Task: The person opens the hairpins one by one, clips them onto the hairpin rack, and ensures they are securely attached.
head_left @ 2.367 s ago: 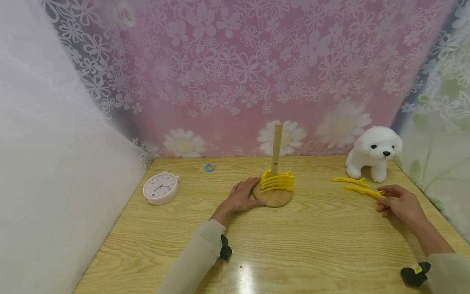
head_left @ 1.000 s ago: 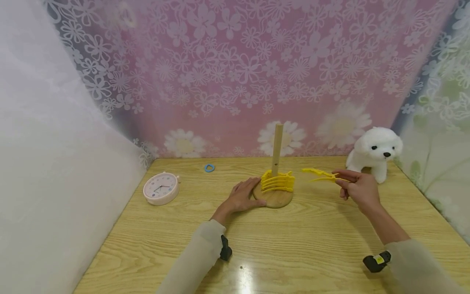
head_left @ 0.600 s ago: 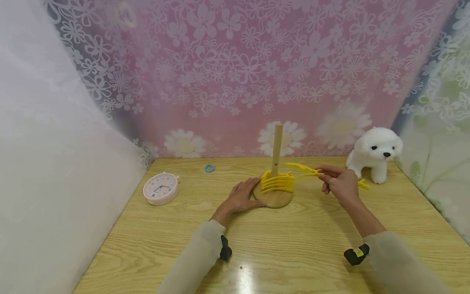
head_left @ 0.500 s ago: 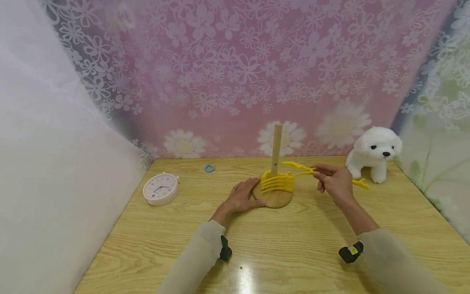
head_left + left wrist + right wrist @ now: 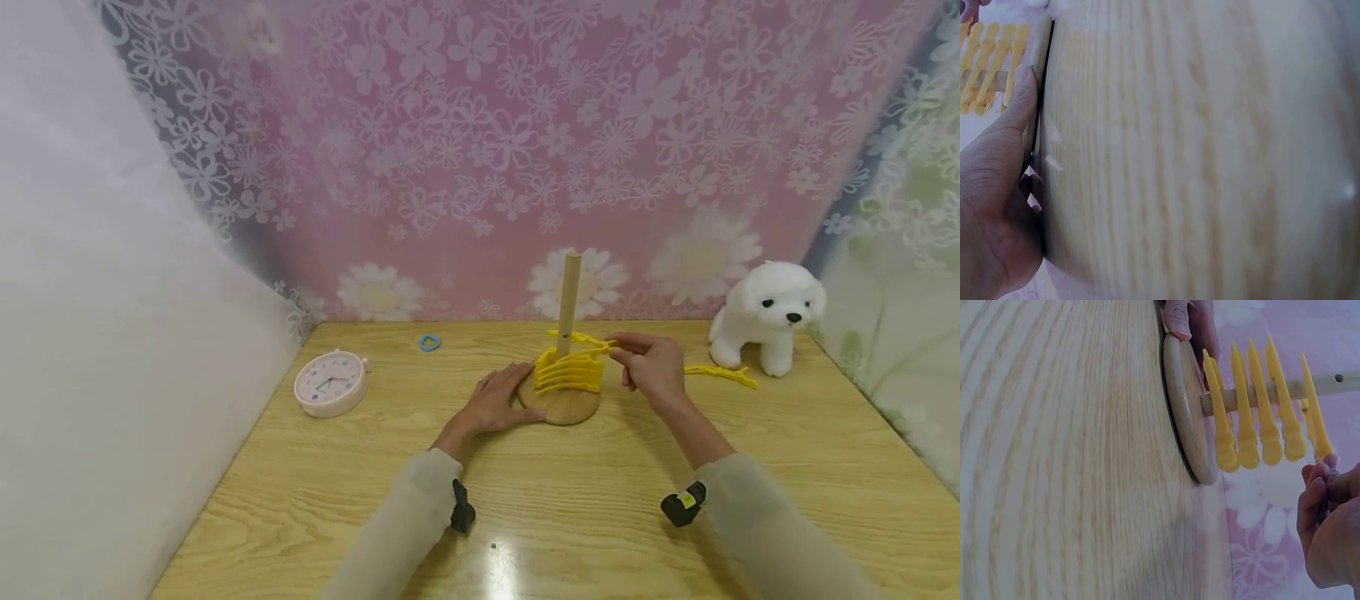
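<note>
A round wooden stand with an upright post (image 5: 570, 292) is on the table. Several yellow hair clips (image 5: 570, 377) straddle its post, stacked low near the base (image 5: 566, 410). My left hand (image 5: 491, 404) holds the left rim of that base, thumb along the front edge. In the right wrist view, my right hand (image 5: 1335, 519) pinches the handle end of another yellow hair clip (image 5: 1314, 406). That clip's two arms pass on either side of the post, above the stack. To the right, one more yellow clip (image 5: 723, 375) lies on the table, partly hidden by my right hand.
A white plush dog (image 5: 768, 317) stands at the back right. At the left is a pale pink clock (image 5: 332, 383), and a small blue ring (image 5: 429, 342) lies near the back edge of the wood-grain table (image 5: 570, 517). Floral cloth hangs behind.
My right hand has picked up one yellow hair clip from the right and carried it left to the post, which now stands between its arms. My left hand has stayed on the base.
</note>
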{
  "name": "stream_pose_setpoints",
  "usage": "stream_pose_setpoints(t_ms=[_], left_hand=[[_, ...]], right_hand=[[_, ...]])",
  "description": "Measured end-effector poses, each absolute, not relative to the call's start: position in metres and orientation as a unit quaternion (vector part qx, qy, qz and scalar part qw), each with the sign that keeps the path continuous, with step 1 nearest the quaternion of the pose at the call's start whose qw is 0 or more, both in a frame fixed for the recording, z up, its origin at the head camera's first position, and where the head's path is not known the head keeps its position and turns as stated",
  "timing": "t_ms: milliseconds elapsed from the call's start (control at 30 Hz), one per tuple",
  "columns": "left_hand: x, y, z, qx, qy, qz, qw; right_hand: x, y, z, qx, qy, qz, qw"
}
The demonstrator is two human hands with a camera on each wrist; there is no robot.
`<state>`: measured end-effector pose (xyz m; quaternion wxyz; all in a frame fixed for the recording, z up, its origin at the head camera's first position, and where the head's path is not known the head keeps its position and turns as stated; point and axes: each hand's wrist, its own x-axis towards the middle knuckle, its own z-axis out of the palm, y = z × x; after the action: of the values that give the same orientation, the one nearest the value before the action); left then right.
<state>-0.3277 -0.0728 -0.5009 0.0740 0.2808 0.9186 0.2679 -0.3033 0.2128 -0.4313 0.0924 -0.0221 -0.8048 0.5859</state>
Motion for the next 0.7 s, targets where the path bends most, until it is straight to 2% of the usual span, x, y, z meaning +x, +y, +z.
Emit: stream_pose_setpoints(t_ms=[700], left_hand=[[-0.329, -0.075, -0.500, 0.284, 0.916, 0.272, 0.078]], right_hand=[[-0.310, 0.203, -0.433, 0.027, -0.828, 0.553, 0.087]])
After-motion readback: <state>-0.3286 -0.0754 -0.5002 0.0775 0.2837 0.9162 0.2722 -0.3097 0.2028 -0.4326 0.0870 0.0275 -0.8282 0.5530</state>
